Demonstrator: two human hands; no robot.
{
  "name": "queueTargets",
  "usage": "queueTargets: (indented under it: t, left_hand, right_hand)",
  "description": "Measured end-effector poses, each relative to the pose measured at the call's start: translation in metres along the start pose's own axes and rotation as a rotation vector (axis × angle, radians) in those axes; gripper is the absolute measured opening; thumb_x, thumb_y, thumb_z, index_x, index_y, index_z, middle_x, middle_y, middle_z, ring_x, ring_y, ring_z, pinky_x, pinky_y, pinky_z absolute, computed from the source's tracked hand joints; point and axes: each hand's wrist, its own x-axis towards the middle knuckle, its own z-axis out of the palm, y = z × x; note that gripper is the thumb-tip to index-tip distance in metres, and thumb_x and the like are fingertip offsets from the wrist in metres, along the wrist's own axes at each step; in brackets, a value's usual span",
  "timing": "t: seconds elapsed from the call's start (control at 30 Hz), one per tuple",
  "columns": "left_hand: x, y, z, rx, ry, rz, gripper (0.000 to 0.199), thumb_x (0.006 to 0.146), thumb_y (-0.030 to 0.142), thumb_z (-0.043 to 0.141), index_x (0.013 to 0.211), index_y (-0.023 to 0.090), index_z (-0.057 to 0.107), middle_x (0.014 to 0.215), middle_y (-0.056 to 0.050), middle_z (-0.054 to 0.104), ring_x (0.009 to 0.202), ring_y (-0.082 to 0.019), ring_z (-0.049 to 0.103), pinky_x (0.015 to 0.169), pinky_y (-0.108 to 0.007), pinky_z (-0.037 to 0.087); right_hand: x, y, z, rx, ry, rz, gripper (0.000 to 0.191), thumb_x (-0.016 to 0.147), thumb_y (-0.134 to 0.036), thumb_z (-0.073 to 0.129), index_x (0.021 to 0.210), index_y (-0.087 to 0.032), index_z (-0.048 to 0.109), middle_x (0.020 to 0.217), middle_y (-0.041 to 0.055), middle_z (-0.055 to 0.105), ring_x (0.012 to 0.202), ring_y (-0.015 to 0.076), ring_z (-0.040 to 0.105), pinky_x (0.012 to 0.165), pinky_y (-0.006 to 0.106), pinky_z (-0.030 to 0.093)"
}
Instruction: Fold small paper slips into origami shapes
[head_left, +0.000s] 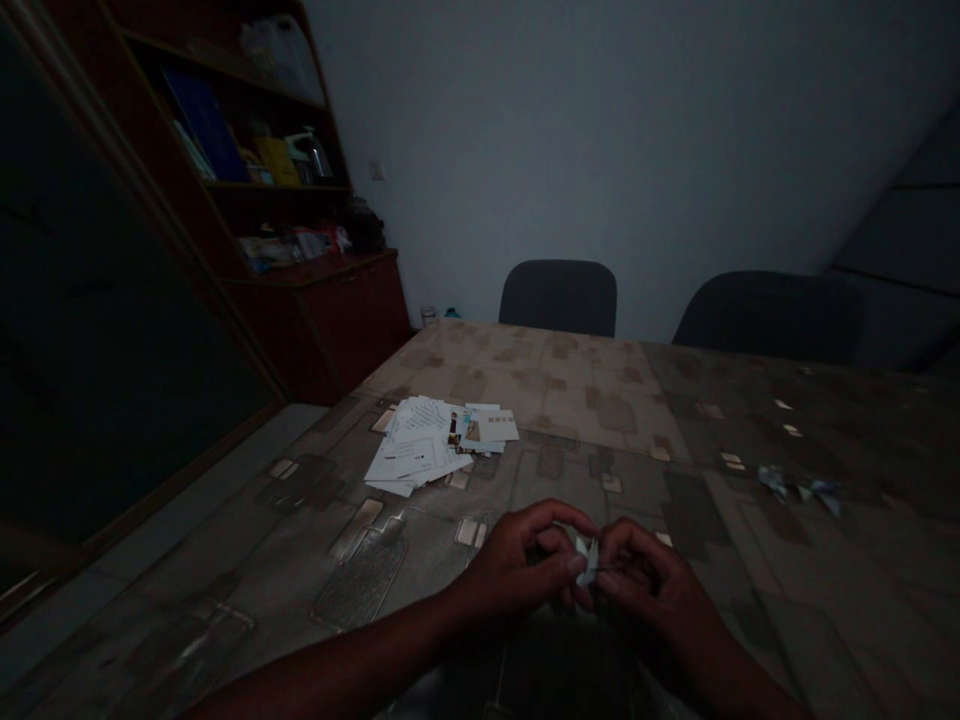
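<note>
A small piece of folded white paper is held up just above the near part of the table. My left hand pinches it from the left, thumb in front and fingers curled behind. From the other side, my right hand closes its thumb and fingertips on the paper's right edge. Dim light and the fingers hide most of its shape. Beyond my left hand lies a loose pile of printed paper sheets and cards. Small crumpled or folded paper pieces rest on the table off to the right.
A patterned cloth covers the long table. Two grey chairs stand at its far side against a pale wall. On the left rises a reddish wooden cabinet whose shelves hold bottles, a blue folder and bags. A drinking glass shows near the far-left corner.
</note>
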Motion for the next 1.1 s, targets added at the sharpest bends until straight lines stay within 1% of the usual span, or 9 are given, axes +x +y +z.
queueTargets:
  t: [0.1, 0.2, 0.37, 0.47, 0.63, 0.77, 0.93, 1.1]
  left_hand:
    - [-0.0001, 0.0008, 0.0001, -0.038, -0.027, -0.009, 0.041, 0.078, 0.047, 0.072, 0.102, 0.015, 0.061, 0.066, -0.001, 0.065, 0.056, -0.013, 0.062, 0.057, -0.022, 0.047]
    - [0.0, 0.0021, 0.0011, -0.024, -0.034, -0.017, 0.041, 0.078, 0.046, 0.072, 0.1, 0.016, 0.058, 0.065, 0.0, 0.064, 0.055, -0.012, 0.061, 0.055, -0.021, 0.046]
    - [-0.001, 0.0028, 0.0038, 0.115, 0.052, -0.017, 0.024, 0.081, 0.028, 0.064, 0.1, 0.016, 0.056, 0.063, 0.002, 0.061, 0.053, -0.01, 0.058, 0.054, -0.019, 0.043]
    - [-0.0015, 0.0025, 0.004, 0.222, 0.083, 0.023, 0.021, 0.082, 0.024, 0.059, 0.101, 0.015, 0.058, 0.063, 0.002, 0.061, 0.053, -0.011, 0.058, 0.054, -0.02, 0.042]
    - [-0.0018, 0.0071, 0.0045, 0.432, 0.17, 0.152, 0.022, 0.076, 0.019, 0.059, 0.097, 0.013, 0.066, 0.06, 0.003, 0.058, 0.054, -0.011, 0.053, 0.056, -0.021, 0.039]
    - [-0.0025, 0.0079, 0.0057, 0.482, 0.184, 0.188, 0.026, 0.076, 0.018, 0.059, 0.099, 0.014, 0.069, 0.06, 0.002, 0.06, 0.055, -0.012, 0.052, 0.058, -0.022, 0.041]
    - [-0.0036, 0.0045, 0.0066, 0.509, 0.211, 0.192, 0.02, 0.078, 0.018, 0.06, 0.094, 0.014, 0.07, 0.06, 0.001, 0.062, 0.055, -0.012, 0.054, 0.058, -0.022, 0.042]
    - [-0.0042, 0.009, 0.0077, 0.512, 0.242, 0.213, 0.016, 0.077, 0.019, 0.059, 0.088, 0.014, 0.07, 0.061, 0.001, 0.062, 0.057, -0.013, 0.055, 0.059, -0.022, 0.042]
  right_hand:
    - [-0.0009, 0.0027, -0.001, 0.037, -0.035, 0.01, 0.024, 0.081, -0.038, 0.073, 0.077, -0.021, 0.057, 0.066, -0.0016, 0.062, 0.064, 0.0135, 0.058, 0.065, 0.025, 0.044]
    - [-0.0009, 0.0045, -0.0011, 0.034, -0.044, 0.011, 0.023, 0.081, -0.037, 0.073, 0.077, -0.021, 0.058, 0.068, -0.0011, 0.062, 0.066, 0.0146, 0.058, 0.067, 0.027, 0.044]
    - [-0.0003, 0.0042, -0.0013, -0.017, -0.023, 0.016, 0.023, 0.079, -0.038, 0.074, 0.077, -0.02, 0.06, 0.068, -0.0016, 0.061, 0.065, 0.0145, 0.058, 0.066, 0.026, 0.045]
    - [-0.0001, 0.0024, -0.0017, -0.059, 0.025, 0.022, 0.023, 0.076, -0.037, 0.076, 0.074, -0.02, 0.06, 0.067, -0.0022, 0.06, 0.062, 0.0133, 0.056, 0.064, 0.024, 0.044]
    - [0.0007, 0.0011, -0.0016, -0.11, 0.072, 0.021, 0.026, 0.073, -0.037, 0.078, 0.071, -0.019, 0.059, 0.067, -0.0032, 0.058, 0.063, 0.0123, 0.053, 0.061, 0.022, 0.041]
    - [0.0003, 0.0025, -0.0007, -0.103, 0.063, 0.028, 0.029, 0.074, -0.04, 0.077, 0.071, -0.019, 0.057, 0.064, -0.0043, 0.054, 0.06, 0.0116, 0.049, 0.058, 0.022, 0.039]
    - [0.0003, 0.0053, -0.0007, -0.096, 0.064, 0.02, 0.03, 0.074, -0.041, 0.077, 0.072, -0.019, 0.057, 0.066, -0.0033, 0.055, 0.061, 0.0121, 0.05, 0.059, 0.022, 0.039]
    - [0.001, 0.0028, 0.0006, -0.108, 0.078, 0.033, 0.033, 0.072, -0.043, 0.078, 0.07, -0.019, 0.056, 0.063, -0.004, 0.054, 0.059, 0.0114, 0.049, 0.058, 0.022, 0.038]
